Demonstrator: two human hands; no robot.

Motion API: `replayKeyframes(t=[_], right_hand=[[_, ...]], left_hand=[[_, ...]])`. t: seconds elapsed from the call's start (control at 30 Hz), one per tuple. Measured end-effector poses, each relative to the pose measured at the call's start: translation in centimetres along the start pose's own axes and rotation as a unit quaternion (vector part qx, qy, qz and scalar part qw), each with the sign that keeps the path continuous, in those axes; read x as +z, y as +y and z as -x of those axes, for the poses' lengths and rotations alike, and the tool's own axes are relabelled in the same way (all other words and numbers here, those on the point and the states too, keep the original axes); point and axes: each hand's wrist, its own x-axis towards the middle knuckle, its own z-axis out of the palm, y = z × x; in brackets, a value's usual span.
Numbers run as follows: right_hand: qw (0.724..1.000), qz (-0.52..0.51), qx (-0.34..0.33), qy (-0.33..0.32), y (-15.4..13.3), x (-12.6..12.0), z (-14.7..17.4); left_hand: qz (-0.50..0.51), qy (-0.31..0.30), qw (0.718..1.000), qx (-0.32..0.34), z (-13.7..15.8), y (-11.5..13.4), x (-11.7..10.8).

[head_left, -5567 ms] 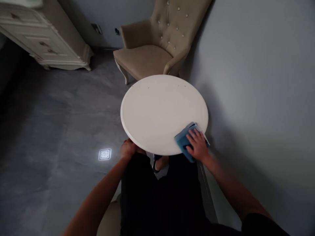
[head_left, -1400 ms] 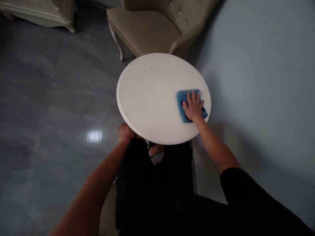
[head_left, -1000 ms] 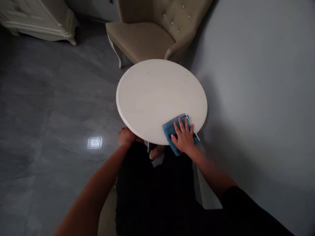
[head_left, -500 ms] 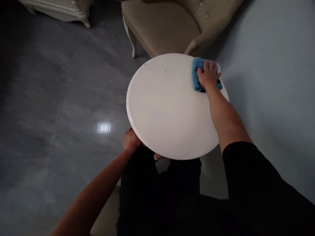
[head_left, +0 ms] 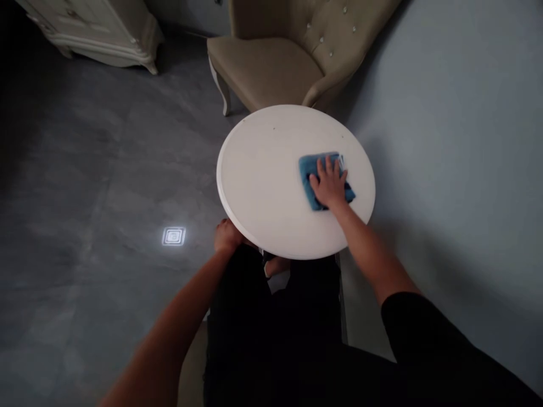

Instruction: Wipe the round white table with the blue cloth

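My right hand [head_left: 329, 183] lies flat on a folded blue cloth [head_left: 310, 176], fingers spread, pressing it against the white round tabletop [head_left: 263, 186]. The cloth rests right of the table's middle, and a white tag or strip shows at its far right corner. My left hand [head_left: 227, 234] is at the near left rim, partly under the tabletop. Its fingers are mostly hidden there, so what they hold, if anything, does not show. Small dark specks dot the far part of the tabletop.
A beige tufted armchair [head_left: 267, 68] stands close behind the table. The pale wall [head_left: 458, 141] runs along the right. At the far left is a cream cabinet [head_left: 106, 34]. A lit square pattern [head_left: 173, 236] shows on the grey tiled floor [head_left: 127, 169].
My right hand and the cloth have moved from the far right rim toward me and left, nearer the table's middle. My left hand stays by the rim. The view has tilted up slightly.
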Motion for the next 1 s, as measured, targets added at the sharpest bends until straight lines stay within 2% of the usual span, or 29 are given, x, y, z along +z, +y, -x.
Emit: replayKeyframes(t=[0.13,0.2,0.27,0.33,0.4,0.47,0.7,0.8,0.9,1.0], right_hand=[[0.998,-0.001,-0.064,-0.024,-2.9,1.6,14.7],[0.995,0.002,-0.096,-0.032,-4.1,2.2,19.9],[0.992,0.005,-0.119,-0.035,-4.7,2.4,22.3],[0.991,0.004,-0.125,-0.037,-4.7,2.2,21.6],[0.993,0.001,-0.115,-0.042,-4.3,1.7,18.4],[0.995,-0.003,-0.093,-0.043,-3.8,1.2,13.2],[1.000,0.015,0.003,-0.007,-2.2,0.0,-9.7],[0.999,0.037,0.027,0.003,-1.6,-0.6,-18.4],[0.995,0.075,0.061,-0.008,-1.4,-1.3,-24.5],[0.990,0.096,0.099,-0.025,-1.6,-1.9,-27.0]], left_hand=[[-0.005,0.005,1.000,0.001,0.9,0.7,0.0],[-0.007,0.009,1.000,0.006,1.2,0.9,0.0],[-0.005,0.014,1.000,0.007,1.4,1.0,0.0],[-0.005,0.015,1.000,0.009,1.4,0.9,0.1],[-0.011,0.011,1.000,0.013,1.2,0.7,0.3],[-0.020,0.007,1.000,0.017,1.0,0.4,0.4],[-0.010,-0.017,1.000,0.004,0.1,-0.3,-0.1],[-0.001,-0.023,1.000,0.010,-0.5,-1.0,0.1],[0.001,-0.022,1.000,0.017,-1.0,-1.6,0.6],[0.001,-0.016,1.000,0.024,-1.2,-2.0,1.2]])
